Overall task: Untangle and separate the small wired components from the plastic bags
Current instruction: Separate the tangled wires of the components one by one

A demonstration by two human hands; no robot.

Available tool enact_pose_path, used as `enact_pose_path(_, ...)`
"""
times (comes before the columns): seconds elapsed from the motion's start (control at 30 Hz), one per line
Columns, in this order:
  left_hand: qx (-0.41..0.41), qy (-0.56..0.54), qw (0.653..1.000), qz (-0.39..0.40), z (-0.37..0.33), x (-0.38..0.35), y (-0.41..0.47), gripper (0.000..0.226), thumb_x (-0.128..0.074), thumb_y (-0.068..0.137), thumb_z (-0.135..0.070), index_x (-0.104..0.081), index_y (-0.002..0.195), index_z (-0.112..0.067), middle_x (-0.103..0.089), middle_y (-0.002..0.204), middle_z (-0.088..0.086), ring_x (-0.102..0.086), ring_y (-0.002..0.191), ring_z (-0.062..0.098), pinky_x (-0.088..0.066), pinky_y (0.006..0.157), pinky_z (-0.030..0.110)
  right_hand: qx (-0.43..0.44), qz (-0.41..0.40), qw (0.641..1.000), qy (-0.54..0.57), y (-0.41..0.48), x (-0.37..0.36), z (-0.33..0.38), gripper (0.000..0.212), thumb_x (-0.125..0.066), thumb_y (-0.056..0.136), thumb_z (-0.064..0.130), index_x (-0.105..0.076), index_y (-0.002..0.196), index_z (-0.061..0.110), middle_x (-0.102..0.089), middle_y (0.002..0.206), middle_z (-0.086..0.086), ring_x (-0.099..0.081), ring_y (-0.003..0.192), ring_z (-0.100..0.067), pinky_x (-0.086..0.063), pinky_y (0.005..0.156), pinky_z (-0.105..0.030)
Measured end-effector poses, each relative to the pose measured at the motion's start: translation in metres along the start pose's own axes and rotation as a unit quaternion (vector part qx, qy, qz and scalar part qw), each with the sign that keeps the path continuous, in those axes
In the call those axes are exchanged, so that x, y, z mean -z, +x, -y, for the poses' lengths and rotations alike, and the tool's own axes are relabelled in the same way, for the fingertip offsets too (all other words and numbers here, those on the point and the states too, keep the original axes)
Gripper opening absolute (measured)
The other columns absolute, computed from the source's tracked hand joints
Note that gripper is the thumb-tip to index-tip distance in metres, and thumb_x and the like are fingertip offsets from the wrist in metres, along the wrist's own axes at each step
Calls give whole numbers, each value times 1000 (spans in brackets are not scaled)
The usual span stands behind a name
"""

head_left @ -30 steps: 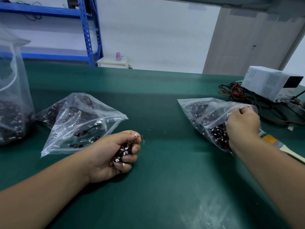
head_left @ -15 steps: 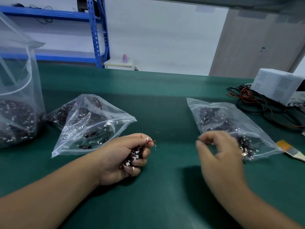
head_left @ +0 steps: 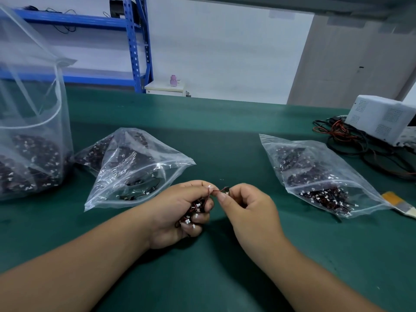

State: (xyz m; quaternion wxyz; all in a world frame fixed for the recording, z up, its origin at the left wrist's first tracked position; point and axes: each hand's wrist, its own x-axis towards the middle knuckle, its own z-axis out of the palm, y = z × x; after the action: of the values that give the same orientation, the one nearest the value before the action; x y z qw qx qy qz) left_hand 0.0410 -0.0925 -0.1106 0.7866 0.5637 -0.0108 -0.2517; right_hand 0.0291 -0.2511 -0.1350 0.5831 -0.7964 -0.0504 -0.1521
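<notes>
My left hand (head_left: 177,212) grips a tangled clump of small wired components (head_left: 195,210), red and black leads with white plugs, just above the green mat. My right hand (head_left: 245,206) pinches one wired component (head_left: 221,190) at the top of that clump, its lead still running into the bunch. A clear zip bag (head_left: 132,167) with a few components lies left of my hands. Another clear zip bag (head_left: 324,176), fuller, lies to the right. A large clear bag (head_left: 29,140) stands at the far left, holding many more.
The green mat (head_left: 225,278) covers the bench. A white power supply (head_left: 382,118) with coiled red and black cables (head_left: 351,140) sits at the back right. A small brush (head_left: 398,203) lies by the right bag. Blue shelving (head_left: 135,41) stands behind.
My right hand left the right-hand bag, crossed to the middle and took hold of one component at my left hand's clump. The left hand kept its grip.
</notes>
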Motion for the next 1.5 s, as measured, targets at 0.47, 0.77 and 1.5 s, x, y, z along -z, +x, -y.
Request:
enact_pose_path(0.47,8,-4,1000,-25,1,1,2,17,-47,98,-12,-60,86,-15,-48,66,3,-29,47,10,-20,37,11,-60,45,994,79,7,19,0,22,-70,90,15,-67,68,16,-63,57,2,-45,46,-8,-37,44,-17)
enact_pose_path(0.77,5,-10,1000,-20,0,2,3,6,-61,83,-17,-66,87,-16,-49,67,3,-30,47,10,-20,37,12,-103,44,986,125,12,21,-3,22,-61,87,4,-71,74,19,-64,57,-2,-45,43,-11,-38,43,-17)
enact_pose_path(1.5,-8,19,1000,16,0,1,0,16,-61,74,-2,-57,81,-14,-49,70,7,-32,48,10,-19,37,12,-63,57,992,98,14,21,-7,17,-68,91,20,-68,73,19,-60,60,-6,-41,45,-6,-34,44,-18)
